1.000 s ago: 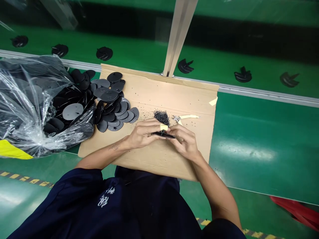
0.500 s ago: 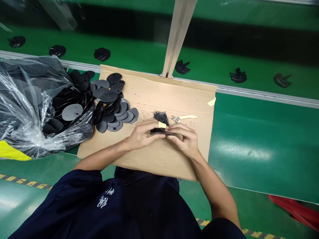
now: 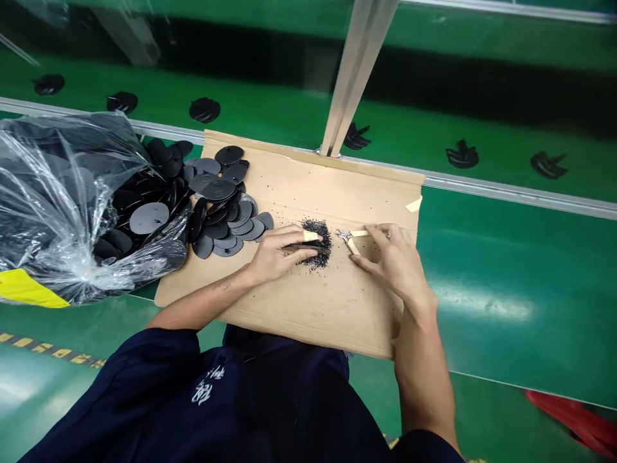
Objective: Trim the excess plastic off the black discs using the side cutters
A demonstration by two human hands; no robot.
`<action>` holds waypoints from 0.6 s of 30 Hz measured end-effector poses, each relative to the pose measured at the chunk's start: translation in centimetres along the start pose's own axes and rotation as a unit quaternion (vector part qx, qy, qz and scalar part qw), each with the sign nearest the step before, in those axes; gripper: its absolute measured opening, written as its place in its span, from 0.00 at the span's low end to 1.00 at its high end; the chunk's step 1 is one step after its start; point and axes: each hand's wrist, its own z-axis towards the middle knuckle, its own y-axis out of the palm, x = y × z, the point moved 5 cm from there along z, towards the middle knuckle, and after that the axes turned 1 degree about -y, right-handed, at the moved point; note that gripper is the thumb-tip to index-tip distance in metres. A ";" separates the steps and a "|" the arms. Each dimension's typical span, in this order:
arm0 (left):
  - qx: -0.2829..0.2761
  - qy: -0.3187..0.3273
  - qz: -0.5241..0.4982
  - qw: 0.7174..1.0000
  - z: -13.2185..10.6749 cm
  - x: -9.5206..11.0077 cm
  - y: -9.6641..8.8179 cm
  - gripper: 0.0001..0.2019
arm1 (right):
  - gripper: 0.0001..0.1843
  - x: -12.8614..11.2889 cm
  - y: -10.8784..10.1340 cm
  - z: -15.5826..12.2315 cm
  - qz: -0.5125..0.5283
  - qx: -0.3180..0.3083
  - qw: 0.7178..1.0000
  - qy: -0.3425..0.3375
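My left hand (image 3: 282,252) pinches a thin black disc (image 3: 318,249) edge-on between thumb and fingers; yellow tape wraps one finger. Beneath the disc lies a heap of small black scraps (image 3: 315,226) on the cardboard sheet (image 3: 308,308). To the right, my right hand (image 3: 398,260) grips the pale-yellow handles of small nippers (image 3: 355,239), whose metal jaws point left toward the heap. The handles are spread apart. Left of the heap, many black oval discs (image 3: 219,190) lie piled on the cardboard.
A clear plastic bag (image 3: 67,212) full of black discs stands at the left. Behind a metal rail, black finned parts (image 3: 205,110) lie spaced along a green surface. An upright metal post (image 3: 354,77) rises at the cardboard's far edge. Something red (image 3: 569,418) shows lower right.
My right hand has left the disc, moved right and taken hold of the nippers, whose handles are now spread. My left hand keeps the disc over the scraps.
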 end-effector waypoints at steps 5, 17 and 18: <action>0.001 0.000 0.015 1.000 0.0 -0.4 -0.1 0.11 | 0.30 -0.9 0.0 -0.1 -0.020 0.005 1.000 -0.008; -0.001 0.007 0.003 1.000 0.0 -0.8 -0.1 0.11 | 0.18 -5.3 -0.9 0.3 0.239 0.077 0.964 -0.088; -0.002 0.006 0.004 1.000 0.0 -0.8 -0.1 0.11 | 0.17 -5.7 -0.9 0.3 0.249 0.079 0.961 -0.095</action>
